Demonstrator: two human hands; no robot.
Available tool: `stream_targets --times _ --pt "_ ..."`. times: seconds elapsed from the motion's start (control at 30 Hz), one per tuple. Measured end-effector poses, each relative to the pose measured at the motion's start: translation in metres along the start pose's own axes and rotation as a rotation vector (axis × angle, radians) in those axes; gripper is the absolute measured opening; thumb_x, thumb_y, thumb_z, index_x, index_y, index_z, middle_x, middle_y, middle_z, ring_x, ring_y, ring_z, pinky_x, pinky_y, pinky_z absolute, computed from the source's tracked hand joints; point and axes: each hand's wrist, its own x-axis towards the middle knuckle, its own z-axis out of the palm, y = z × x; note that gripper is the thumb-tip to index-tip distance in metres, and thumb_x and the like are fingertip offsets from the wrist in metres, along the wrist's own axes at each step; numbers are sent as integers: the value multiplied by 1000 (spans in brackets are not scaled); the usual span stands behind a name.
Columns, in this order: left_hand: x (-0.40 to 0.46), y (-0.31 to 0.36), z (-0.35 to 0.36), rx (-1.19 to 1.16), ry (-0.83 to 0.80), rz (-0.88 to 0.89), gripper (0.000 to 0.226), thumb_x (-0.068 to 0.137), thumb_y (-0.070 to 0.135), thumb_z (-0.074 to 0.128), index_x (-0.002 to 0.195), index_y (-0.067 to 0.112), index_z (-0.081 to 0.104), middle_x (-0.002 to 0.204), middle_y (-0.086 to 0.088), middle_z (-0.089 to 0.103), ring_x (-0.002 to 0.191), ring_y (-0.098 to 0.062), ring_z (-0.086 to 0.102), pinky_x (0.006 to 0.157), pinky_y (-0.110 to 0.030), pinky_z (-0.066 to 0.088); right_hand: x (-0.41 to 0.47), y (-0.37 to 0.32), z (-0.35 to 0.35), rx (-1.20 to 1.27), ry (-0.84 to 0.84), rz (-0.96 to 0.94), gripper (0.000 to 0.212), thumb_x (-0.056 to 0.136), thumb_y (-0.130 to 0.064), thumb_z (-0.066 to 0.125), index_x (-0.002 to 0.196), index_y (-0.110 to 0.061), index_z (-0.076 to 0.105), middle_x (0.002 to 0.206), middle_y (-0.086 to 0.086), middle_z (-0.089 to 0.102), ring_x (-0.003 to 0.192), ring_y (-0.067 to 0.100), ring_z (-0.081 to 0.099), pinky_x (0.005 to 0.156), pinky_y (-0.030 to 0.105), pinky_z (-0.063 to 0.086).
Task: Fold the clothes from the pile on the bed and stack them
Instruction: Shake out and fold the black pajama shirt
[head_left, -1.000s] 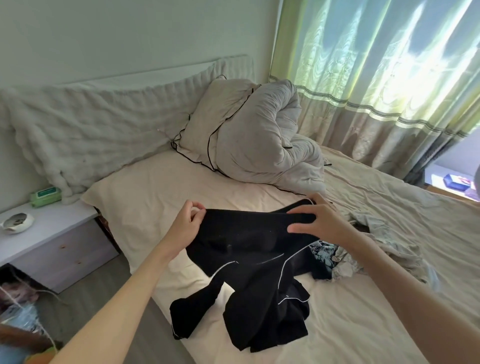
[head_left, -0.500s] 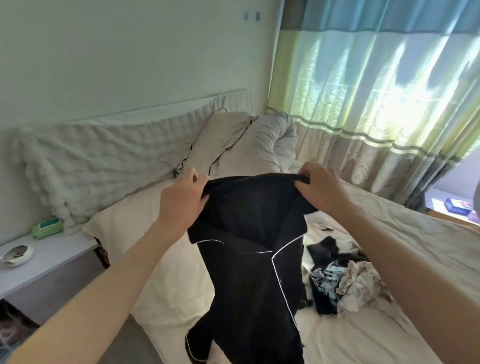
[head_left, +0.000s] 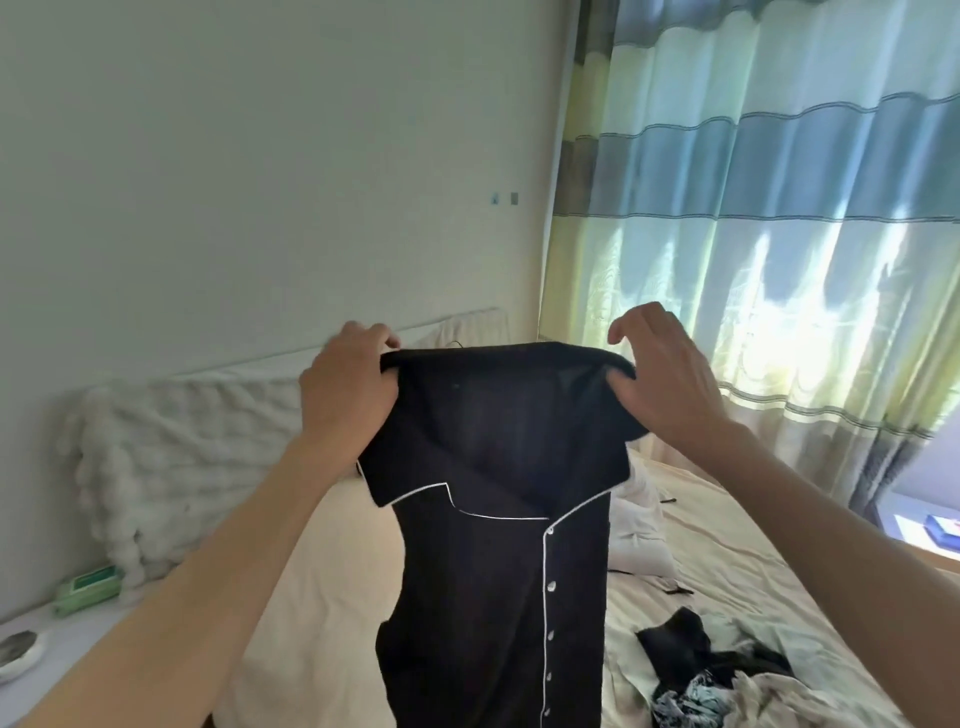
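Right now we are holding a black shirt (head_left: 498, 519) up in the air between our two hands, above the bed (head_left: 332, 561). Our left hand (head_left: 348, 389) is gripping the top edge at one shoulder, fingers curled over the cloth. Our right hand (head_left: 665, 379) is pinching the other shoulder with the thumb underneath, while its forefinger is lifting free above the cloth. The shirt is hanging straight down from both hands, its collar edged in white piping and a row of small pale buttons running down the front. Below our right hand, the pile of clothes (head_left: 727, 680) is lying crumpled on the bed, apart from the shirt. Beyond our left hand a fluffy white blanket (head_left: 171, 441) is lying along the wall. Under our left forearm a green packet (head_left: 88, 590) is sitting on a white nightstand (head_left: 78, 639). Behind our right hand, striped curtains (head_left: 779, 234) are glowing with daylight.
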Motion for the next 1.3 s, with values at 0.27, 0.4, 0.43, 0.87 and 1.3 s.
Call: stream_targets --times 0.27,0.4,0.43,0.87,1.3 --pt "-27 -15 -8 268 225 368 31 58 -2 78 83 7 62 76 -9 59 71 -32 54 69 -37 26 -16 -2 7 236 78 28 28 74 14 59 92 -5 67 96 4 49 84 16 47 71 10 34" --pt "-26 -19 -13 302 138 298 7 73 10 75 75 10 69 56 -7 61 55 -28 54 69 -35 26 -15 -6 9 334 48 77 24 79 11 58 89 -7 69 90 0 57 79 13 53 71 3 36" --pt "-26 -22 -13 319 62 251 5 80 17 71 77 12 71 58 -8 62 55 -29 54 71 -36 29 -16 -7 10 348 24 97 22 80 9 59 89 -8 69 88 -3 59 77 11 54 71 4 36" --pt "-44 -55 -15 -229 -418 12 9 81 23 72 83 25 64 82 7 67 82 -9 61 77 -22 44 -21 4 13 748 -404 419 17 85 -3 66 86 -18 73 77 -9 71 66 -8 64 60 6 44" --pt "-61 -57 8 -162 -443 -258 22 91 24 55 84 12 71 78 -5 71 78 -20 66 70 -29 47 -52 -13 39 445 -387 290 28 79 3 55 76 -24 58 78 -9 62 78 8 58 71 21 42"
